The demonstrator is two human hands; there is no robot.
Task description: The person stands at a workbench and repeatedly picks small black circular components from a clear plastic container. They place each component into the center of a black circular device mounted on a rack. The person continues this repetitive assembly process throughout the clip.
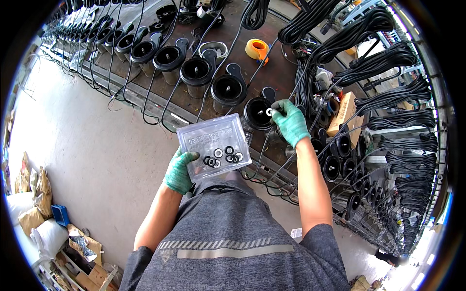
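My left hand [178, 173], in a green glove, grips the near left edge of a clear plastic box [206, 136], thumb over the rim. Several black and white sealing rings [229, 155] lie loose inside it. To the right, the gloved fingers of my right hand [292, 125] pinch a small white ring [269, 112]. They hold it over the open top of a black cup-shaped housing [255, 119], by the metal shaft in its middle. Another housing of the same kind [228, 92] stands just to its left, a bare shaft in its centre.
More housings [170, 59] with black cables line the workbench [284, 72] edge. An orange tape roll [257, 49] lies behind them. At right are a cardboard box [342, 114] and hanging coiled cables [388, 63]. Loose cables [167, 109] droop over the front edge.
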